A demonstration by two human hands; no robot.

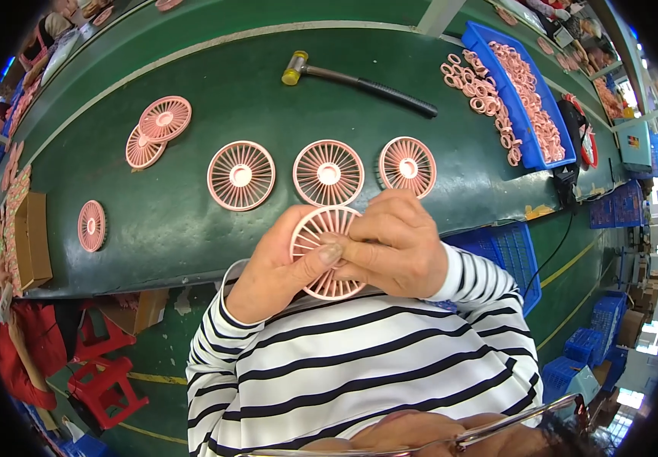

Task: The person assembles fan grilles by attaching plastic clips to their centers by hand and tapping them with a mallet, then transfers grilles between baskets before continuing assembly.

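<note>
Just over the table's near edge I hold a pink spoked plastic wheel (336,288), its face tilted up toward me. My left hand (272,270) grips its left rim, the thumb lying across the spokes to the middle. Closed over the right side, my right hand (399,247) has its fingertips bunched at the hub. Those fingers hide the hub, so I cannot tell whether a small part is pinched there. Right beyond my hands lie a pink wheel (328,174), another wheel (407,168) to its right and a third wheel (241,176) to its left.
On the green table (169,251), a mallet (359,82) lies at the back. A blue tray (519,99) of small pink rings stands at right, with loose rings (477,87) beside it. Two overlapping wheels (165,119) and a single wheel (92,226) are at left, near a cardboard box (33,240).
</note>
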